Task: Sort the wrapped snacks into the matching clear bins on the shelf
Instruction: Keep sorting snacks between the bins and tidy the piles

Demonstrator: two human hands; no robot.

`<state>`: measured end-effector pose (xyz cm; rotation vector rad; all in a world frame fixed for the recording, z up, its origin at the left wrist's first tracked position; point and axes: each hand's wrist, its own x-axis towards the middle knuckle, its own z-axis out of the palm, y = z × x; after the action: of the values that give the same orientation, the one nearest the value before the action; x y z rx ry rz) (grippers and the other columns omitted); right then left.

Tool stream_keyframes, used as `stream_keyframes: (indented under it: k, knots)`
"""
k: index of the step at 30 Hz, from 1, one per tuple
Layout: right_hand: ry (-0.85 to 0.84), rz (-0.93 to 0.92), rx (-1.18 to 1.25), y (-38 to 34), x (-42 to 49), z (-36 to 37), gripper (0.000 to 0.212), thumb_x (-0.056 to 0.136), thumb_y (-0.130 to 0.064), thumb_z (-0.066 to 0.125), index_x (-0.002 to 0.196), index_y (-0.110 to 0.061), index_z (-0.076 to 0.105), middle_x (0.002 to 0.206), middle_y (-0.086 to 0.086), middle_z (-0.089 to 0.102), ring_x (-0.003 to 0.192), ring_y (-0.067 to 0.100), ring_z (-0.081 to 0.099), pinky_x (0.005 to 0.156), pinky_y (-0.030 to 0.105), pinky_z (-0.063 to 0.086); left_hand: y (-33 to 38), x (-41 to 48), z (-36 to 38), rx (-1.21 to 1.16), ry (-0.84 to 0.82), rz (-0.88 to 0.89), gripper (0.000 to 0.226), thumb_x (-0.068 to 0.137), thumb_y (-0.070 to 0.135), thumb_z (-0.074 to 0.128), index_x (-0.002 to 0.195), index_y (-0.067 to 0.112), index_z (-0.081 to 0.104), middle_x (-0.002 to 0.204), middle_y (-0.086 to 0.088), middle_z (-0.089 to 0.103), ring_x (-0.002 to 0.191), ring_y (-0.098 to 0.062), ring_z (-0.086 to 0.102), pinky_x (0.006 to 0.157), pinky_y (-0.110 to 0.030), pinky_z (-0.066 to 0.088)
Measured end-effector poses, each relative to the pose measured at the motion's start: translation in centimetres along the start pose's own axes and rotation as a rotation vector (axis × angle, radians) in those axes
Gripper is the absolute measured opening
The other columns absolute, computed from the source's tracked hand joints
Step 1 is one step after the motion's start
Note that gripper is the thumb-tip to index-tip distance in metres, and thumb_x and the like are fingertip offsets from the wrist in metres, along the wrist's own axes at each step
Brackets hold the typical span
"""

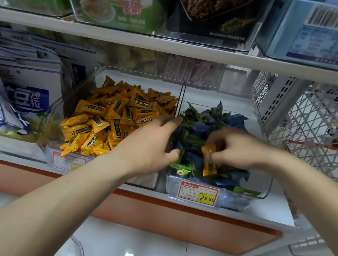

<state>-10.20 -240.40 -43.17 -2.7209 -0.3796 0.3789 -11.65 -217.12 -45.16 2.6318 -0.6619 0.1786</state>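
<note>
Two clear bins stand side by side on the lower shelf. The left bin (62, 99) is heaped with orange wrapped snacks (112, 117). The right bin (263, 185) holds blue and green wrapped snacks (200, 119). My right hand (239, 148) is over the right bin, its fingers pinched on one orange wrapped snack (209, 160) that hangs among the blue and green ones. My left hand (152, 145) rests across the wall between the two bins, fingers spread and reaching into the blue and green pile, holding nothing that I can see.
White and blue snack bags (22, 88) fill the bin at the left. A white wire rack (321, 128) stands at the right. Boxed snacks sit in bins on the shelf above (175, 47). A price tag (197, 193) hangs on the right bin's front.
</note>
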Motion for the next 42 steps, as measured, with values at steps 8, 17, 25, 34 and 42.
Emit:
stream_keyframes:
  k: [8,17,25,34,42]
  knots:
    - [0.249,-0.087,0.952,-2.6,-1.8,-1.1,0.01,0.094,-0.018,0.065,0.102,-0.013,0.062,0.087,0.007,0.076,0.071,0.027,0.074,0.054,0.03,0.058,2.9,0.1,-1.5,-0.263,0.304,0.089,0.049,0.092,0.048,0.06,0.137,0.03,0.05,0.124,0.008,0.061,0.112,-0.005,0.056,0.093,-0.026,0.049]
    - [0.284,-0.059,0.686,-2.5,-0.4,0.5,0.006,0.092,-0.031,0.065,0.096,-0.035,0.065,0.098,-0.008,0.071,0.09,0.013,0.069,0.073,0.028,0.054,-2.8,1.2,-4.5,0.045,0.419,-0.161,0.025,0.089,0.042,0.065,0.11,0.03,0.059,0.098,0.008,0.068,0.089,-0.018,0.063,0.07,-0.035,0.053]
    - [0.147,-0.178,0.266,-0.7,-0.6,1.3,0.029,0.093,-0.038,0.062,0.121,-0.036,0.056,0.105,-0.02,0.064,0.093,0.0,0.06,0.078,0.019,0.047,-0.8,1.6,-3.3,0.072,0.281,-0.11,0.045,0.089,0.052,0.056,0.127,0.03,0.058,0.127,0.002,0.062,0.116,-0.02,0.056,0.091,-0.036,0.05]
    - [-0.51,-0.218,-0.192,-2.2,1.7,4.4,0.045,0.103,-0.051,0.029,0.135,-0.034,0.056,0.151,-0.003,0.045,0.136,0.02,0.039,0.116,0.042,0.028,0.2,-0.2,0.2,0.062,0.056,-0.081,0.062,0.087,0.043,0.063,0.14,0.031,0.032,0.122,-0.003,0.062,0.109,-0.023,0.061,0.087,-0.037,0.055]
    - [-0.182,-0.167,-0.478,0.4,0.9,0.5,0.021,0.095,-0.028,0.053,0.102,-0.033,0.072,0.108,-0.012,0.065,0.098,0.013,0.06,0.086,0.037,0.053,-0.3,0.2,-0.2,0.016,0.031,-0.083,0.064,0.085,0.047,0.063,0.14,0.038,0.03,0.12,0.006,0.062,0.103,-0.016,0.061,0.084,-0.039,0.056]
